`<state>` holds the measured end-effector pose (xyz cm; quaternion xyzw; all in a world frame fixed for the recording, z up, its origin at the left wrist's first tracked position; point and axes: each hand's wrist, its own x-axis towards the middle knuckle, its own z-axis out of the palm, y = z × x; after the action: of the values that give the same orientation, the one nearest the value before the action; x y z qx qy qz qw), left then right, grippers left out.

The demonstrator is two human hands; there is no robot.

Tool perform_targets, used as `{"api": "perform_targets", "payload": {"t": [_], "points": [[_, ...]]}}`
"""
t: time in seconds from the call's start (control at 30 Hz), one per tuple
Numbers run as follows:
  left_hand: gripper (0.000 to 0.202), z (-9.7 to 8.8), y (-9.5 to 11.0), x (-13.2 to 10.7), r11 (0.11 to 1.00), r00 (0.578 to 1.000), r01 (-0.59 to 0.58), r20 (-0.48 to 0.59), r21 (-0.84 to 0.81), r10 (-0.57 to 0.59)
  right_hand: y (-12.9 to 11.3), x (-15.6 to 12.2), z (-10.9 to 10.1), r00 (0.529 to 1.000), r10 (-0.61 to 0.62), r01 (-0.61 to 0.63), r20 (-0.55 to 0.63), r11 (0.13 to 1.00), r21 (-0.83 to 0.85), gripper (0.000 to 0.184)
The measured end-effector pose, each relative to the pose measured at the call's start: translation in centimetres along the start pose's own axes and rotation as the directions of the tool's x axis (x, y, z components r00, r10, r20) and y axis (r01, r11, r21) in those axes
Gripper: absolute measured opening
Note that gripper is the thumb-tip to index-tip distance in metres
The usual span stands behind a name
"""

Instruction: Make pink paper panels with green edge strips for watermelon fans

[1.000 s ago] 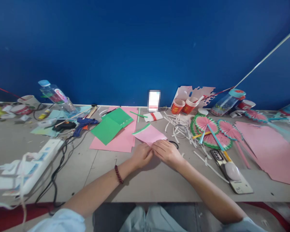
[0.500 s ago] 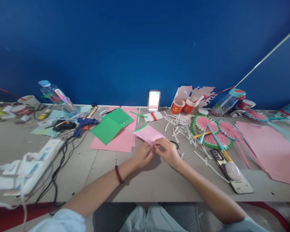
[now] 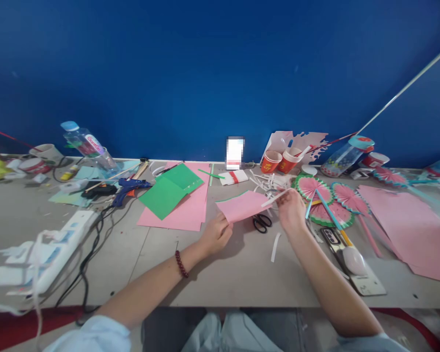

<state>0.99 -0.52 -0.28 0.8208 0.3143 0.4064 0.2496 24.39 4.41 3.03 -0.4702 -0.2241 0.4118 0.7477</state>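
My left hand [image 3: 215,235] pinches the near corner of a small pink sheet [image 3: 242,205] with a green and white far edge, lifting it just off the table. My right hand [image 3: 292,211] is off to the right of the sheet, fingers closed on a thin white paper strip [image 3: 275,197] that reaches back over the sheet's right corner. Black scissors [image 3: 261,223] lie on the table between the two hands. A loose white strip [image 3: 275,247] lies in front of my right wrist.
Green paper [image 3: 168,189] rests on pink sheets [image 3: 183,215] at left, beside a blue glue gun [image 3: 130,188]. A power strip [image 3: 40,254] and cables sit far left. Watermelon paper fans [image 3: 320,198], red cups [image 3: 278,161], a phone [image 3: 352,261] and a large pink sheet [image 3: 407,230] are at right.
My right hand left the pink sheet and moved right, picking up a white strip. The pink sheet shifted right in my left hand, uncovering the scissors.
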Motion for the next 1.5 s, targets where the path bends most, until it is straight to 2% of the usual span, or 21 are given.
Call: {"api": "perform_targets", "payload": {"t": [0.1,0.2,0.3,0.37,0.4,0.47,0.57,0.63,0.73,0.83,1.0,1.1,1.2,1.27,1.4,1.47,1.5], "points": [[0.033,0.2,-0.3,0.1,0.999,0.998,-0.031,-0.052,-0.015,0.03,-2.1,2.0,-0.9,0.987,-0.061,0.074,-0.149,0.994,0.082,0.016],[0.033,0.1,-0.5,0.2,0.999,0.996,-0.04,-0.079,0.004,0.04,-4.3,3.2,-1.9,0.964,-0.182,0.205,-0.195,0.973,0.108,0.016],[0.034,0.0,-0.5,0.4,0.999,0.995,-0.035,-0.089,0.028,0.037,-5.6,3.5,-2.7,0.936,-0.328,0.324,-0.125,0.944,-0.055,0.018],[0.035,0.0,-0.5,0.4,0.999,0.996,-0.025,-0.086,0.043,0.029,-5.6,3.0,-3.1,0.933,-0.359,0.353,0.041,0.882,-0.313,0.018],[0.035,-0.1,-0.5,0.5,0.999,0.996,-0.017,-0.083,0.05,0.021,-5.3,2.7,-3.3,0.931,-0.332,0.365,0.154,0.81,-0.459,0.018],[0.035,-0.1,-0.4,0.5,0.998,0.997,0.013,-0.077,0.061,-0.008,-4.3,1.8,-3.7,0.896,-0.204,0.435,0.396,0.587,-0.683,0.016],[0.033,-0.2,-0.1,0.5,0.993,0.994,0.09,-0.07,0.072,-0.085,-2.7,0.1,-4.3,0.789,-0.066,0.601,0.611,0.292,-0.744,0.014],[0.033,-0.2,0.1,0.5,0.988,0.99,0.135,-0.059,0.071,-0.131,-1.9,-1.1,-4.7,0.731,0.019,0.67,0.683,0.174,-0.722,0.013],[0.034,-0.3,0.3,0.6,0.984,0.986,0.164,-0.04,0.069,-0.161,-1.3,-2.8,-5.1,0.682,0.149,0.717,0.716,0.06,-0.695,0.013],[0.037,-0.3,0.3,0.5,0.981,0.984,0.18,-0.024,0.076,-0.178,-0.9,-4.1,-5.1,0.671,0.187,0.732,0.717,-0.011,-0.682,0.016],[0.037,-0.1,0.3,0.6,0.978,0.983,0.186,-0.026,0.099,-0.184,-0.3,-4.1,-4.7,0.694,0.172,0.718,0.7,-0.08,-0.692,0.015],[0.036,0.1,0.5,0.6,0.973,0.973,0.225,-0.055,0.048,-0.222,-0.4,-3.4,-4.3,0.718,0.162,0.696,0.677,-0.17,-0.698,0.011],[0.035,0.3,0.8,0.7,0.926,0.929,0.358,-0.05,-0.124,-0.366,-0.7,-2.3,-4.1,0.738,0.139,0.671,0.66,-0.253,-0.697,0.01],[0.034,0.5,1.0,0.6,0.836,0.865,0.489,0.015,-0.249,-0.502,-0.7,-1.3,-4.2,0.754,0.115,0.648,0.646,-0.285,-0.706,0.01],[0.039,1.4,1.8,0.5,0.57,0.705,0.687,0.221,-0.451,-0.674,-0.3,0.6,-4.6,0.762,0.087,0.634,0.642,-0.303,-0.711,0.014],[0.04,1.7,2.8,0.4,0.419,0.648,0.712,0.299,-0.563,-0.7,-0.2,1.2,-4.5,0.763,0.087,0.633,0.641,-0.3,-0.714,0.014],[0.04,1.8,3.4,0.3,0.349,0.636,0.713,0.352,-0.608,-0.686,-0.2,1.4,-4.4,0.764,0.085,0.632,0.639,-0.294,-0.717,0.014]]}}
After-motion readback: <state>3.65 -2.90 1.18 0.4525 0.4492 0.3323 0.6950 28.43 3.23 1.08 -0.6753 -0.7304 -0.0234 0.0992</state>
